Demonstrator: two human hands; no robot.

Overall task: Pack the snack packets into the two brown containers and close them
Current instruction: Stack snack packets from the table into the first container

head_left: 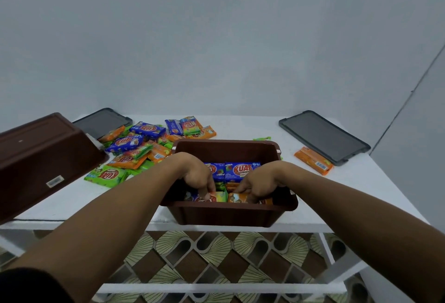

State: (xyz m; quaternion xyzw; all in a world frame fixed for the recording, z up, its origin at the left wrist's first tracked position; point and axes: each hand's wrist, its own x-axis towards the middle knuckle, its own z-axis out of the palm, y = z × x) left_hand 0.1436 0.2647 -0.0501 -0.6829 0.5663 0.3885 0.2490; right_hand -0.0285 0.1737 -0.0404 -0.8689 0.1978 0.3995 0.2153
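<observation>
An open brown container (231,213) stands at the white table's front edge, with blue, green and orange snack packets inside. Both my hands reach into it. My left hand (196,176) pinches a green-and-orange packet (220,198) at the near wall with curled fingers. My right hand (258,182) grips an orange packet (237,198) beside it. Blue packets (240,170) stand further back in the container. A second brown container (45,155) lies tilted, bottom up, at the left, overhanging the table. A pile of loose packets (134,151) lies between the two containers.
Two flat dark grey-rimmed panels lie at the back, one on the left (101,122) and one on the right (322,136). A lone orange packet (314,161) lies before the right one. The white table (349,194) has bare surface at the right; patterned floor shows below.
</observation>
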